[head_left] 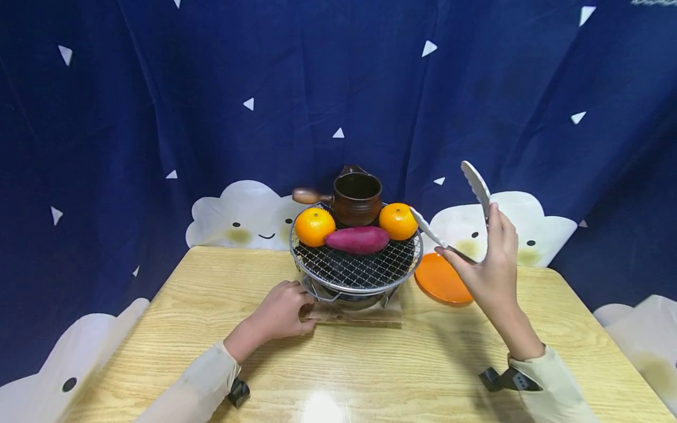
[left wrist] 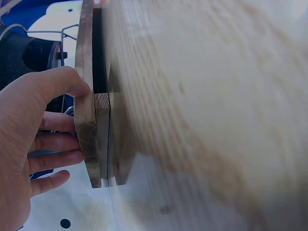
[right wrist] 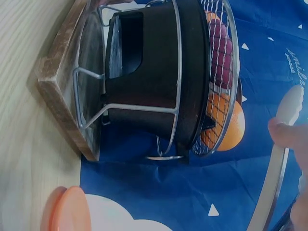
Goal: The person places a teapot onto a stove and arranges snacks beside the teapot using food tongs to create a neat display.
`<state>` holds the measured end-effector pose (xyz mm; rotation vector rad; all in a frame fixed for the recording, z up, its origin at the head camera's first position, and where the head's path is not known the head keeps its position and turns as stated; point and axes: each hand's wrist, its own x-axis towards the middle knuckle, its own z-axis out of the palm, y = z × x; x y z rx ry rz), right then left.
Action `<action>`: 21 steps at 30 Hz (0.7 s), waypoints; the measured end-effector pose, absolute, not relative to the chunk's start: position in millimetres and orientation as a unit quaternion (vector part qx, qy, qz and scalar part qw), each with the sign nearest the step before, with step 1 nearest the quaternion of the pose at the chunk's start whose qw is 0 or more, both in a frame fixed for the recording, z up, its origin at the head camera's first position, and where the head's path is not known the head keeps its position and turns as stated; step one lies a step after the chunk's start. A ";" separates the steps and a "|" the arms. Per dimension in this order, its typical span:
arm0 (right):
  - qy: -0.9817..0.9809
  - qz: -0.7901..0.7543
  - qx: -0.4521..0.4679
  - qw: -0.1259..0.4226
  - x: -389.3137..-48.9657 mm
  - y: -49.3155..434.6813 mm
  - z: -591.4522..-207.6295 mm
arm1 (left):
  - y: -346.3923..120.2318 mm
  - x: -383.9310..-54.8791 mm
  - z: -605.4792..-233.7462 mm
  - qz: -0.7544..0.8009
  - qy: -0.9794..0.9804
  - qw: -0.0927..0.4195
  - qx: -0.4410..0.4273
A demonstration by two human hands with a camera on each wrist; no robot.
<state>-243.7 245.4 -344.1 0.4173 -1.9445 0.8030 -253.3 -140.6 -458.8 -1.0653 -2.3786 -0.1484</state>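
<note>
My left hand (head_left: pixel 282 311) holds the left corner of a wooden board (head_left: pixel 354 317), thumb at its near edge and fingers along its side; the left wrist view shows the board (left wrist: pixel 86 125) edge-on. A small black stove (right wrist: pixel 149 72) stands on the board, topped by a round wire grill (head_left: pixel 359 273). On the grill sit a brown pot (head_left: pixel 357 200) with a side handle, two oranges (head_left: pixel 315 227) and a purple sweet potato (head_left: pixel 358 240). In my right hand (head_left: pixel 494 270) are tongs (head_left: pixel 478 185) with pale scalloped tips spread wide, one tip right by the right-hand orange (head_left: pixel 398 221).
An orange plate (head_left: pixel 443 285) lies on the wooden table (head_left: pixel 370 376), to the right of the stove and under the right hand. Behind the table hangs a dark blue curtain (head_left: pixel 296 76) with white triangles and clouds.
</note>
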 end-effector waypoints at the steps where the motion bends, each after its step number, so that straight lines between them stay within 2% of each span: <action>1: -0.795 0.332 0.166 0.479 -244.0 246.6 -344.6 | -140.6 -253.3 -458.7 -0.055 -0.879 0.262 -0.394; 21: -0.845 0.283 0.044 0.452 -257.1 282.1 -365.1 | -140.0 -252.4 -456.8 -0.057 -0.887 0.244 -0.388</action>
